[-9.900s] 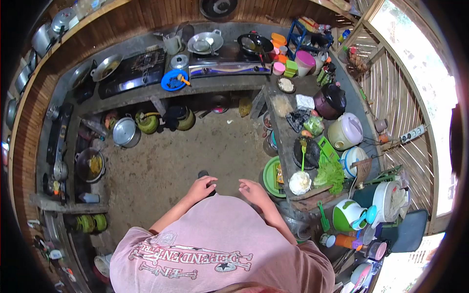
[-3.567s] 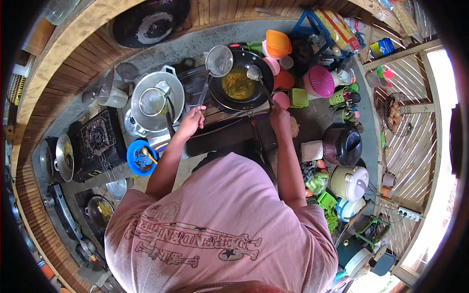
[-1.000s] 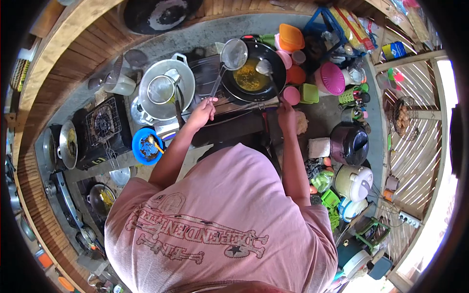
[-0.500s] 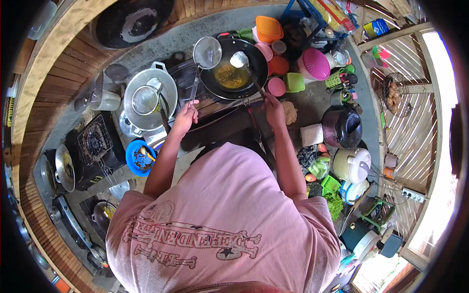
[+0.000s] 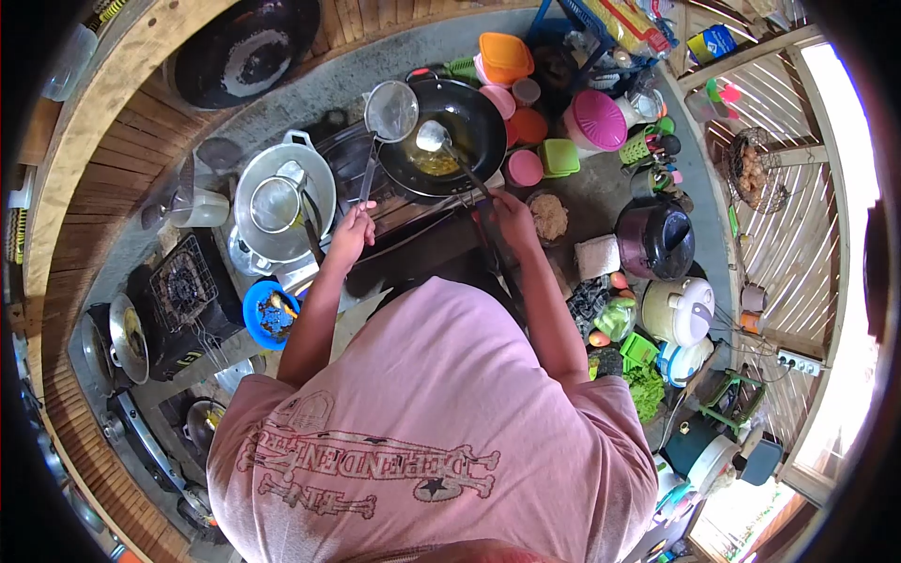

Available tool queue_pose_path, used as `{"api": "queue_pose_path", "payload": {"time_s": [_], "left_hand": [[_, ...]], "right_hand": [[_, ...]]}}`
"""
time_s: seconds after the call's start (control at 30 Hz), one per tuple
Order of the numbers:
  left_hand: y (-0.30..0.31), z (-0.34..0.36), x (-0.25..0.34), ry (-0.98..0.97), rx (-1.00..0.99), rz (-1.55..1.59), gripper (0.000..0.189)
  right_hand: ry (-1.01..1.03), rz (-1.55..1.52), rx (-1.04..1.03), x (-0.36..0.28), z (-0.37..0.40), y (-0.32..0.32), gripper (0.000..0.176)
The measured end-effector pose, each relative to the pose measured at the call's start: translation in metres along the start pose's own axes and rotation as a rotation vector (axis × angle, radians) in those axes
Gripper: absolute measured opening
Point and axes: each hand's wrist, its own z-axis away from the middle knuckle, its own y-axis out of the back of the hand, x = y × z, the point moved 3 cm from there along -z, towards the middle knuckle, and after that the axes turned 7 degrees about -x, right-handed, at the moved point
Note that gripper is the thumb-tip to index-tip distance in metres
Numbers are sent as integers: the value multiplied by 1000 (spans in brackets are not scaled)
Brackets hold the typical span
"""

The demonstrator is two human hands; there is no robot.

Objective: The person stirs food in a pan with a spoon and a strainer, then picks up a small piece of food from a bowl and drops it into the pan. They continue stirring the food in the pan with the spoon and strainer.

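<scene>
My left hand is closed around the long handle of a wire-mesh strainer, which overlaps the left rim of a dark wok. The wok stands on the stove, with yellowish oil and fried bits in its bottom. On the other side, my right hand grips the dark handle of a metal spatula. Its shiny head lies over the oil, tilted toward the left. Just right of that hand is a dish of brown crumbly food.
To the left stands a large aluminium pot with a second strainer across it. A blue bowl is near my left forearm. Plastic containers, a dark pot and a rice cooker line the right side.
The spatula head has moved left and down within the wok, and my right hand has shifted slightly left and lower. The strainer stays by the wok's left rim.
</scene>
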Motion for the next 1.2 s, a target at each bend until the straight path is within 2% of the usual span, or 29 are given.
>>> {"api": "queue_pose_path", "payload": {"time_s": [0.07, 0.23, 0.4, 0.47, 0.57, 0.7, 0.87, 1.0, 1.07, 1.2], "left_hand": [[1, 0, 0, -4, 2, -19, 33], [2, 2, 1, 3, -21, -12, 33], [4, 2, -1, -16, -21, -11, 33], [3, 3, 0, -13, -18, -12, 33], [2, 3, 3, -9, -10, -6, 32], [3, 5, 1, -7, -10, 0, 32], [3, 3, 3, -10, -14, -25, 31], [3, 3, -2, -11, -28, 14, 32], [1, 5, 3, -4, -16, 4, 33], [1, 6, 4, 29, -11, 17, 36]], "right_hand": [[1, -2, 54, -20, 7, 5, 32], [23, 123, 187, -16, -2, 13, 33], [39, 284, 215, 13, -14, 5, 33], [-37, 73, 107, -6, -5, -1, 32], [-143, -110, 82, -20, 3, -1, 32], [-79, -92, 116, -14, -3, 5, 32], [60, 313, 263, -7, -12, 6, 32], [14, 114, 153, 0, -8, -5, 32], [-22, -162, 97, 1, -6, -9, 33], [-8, -107, 146, 2, -7, 7, 34]]}}
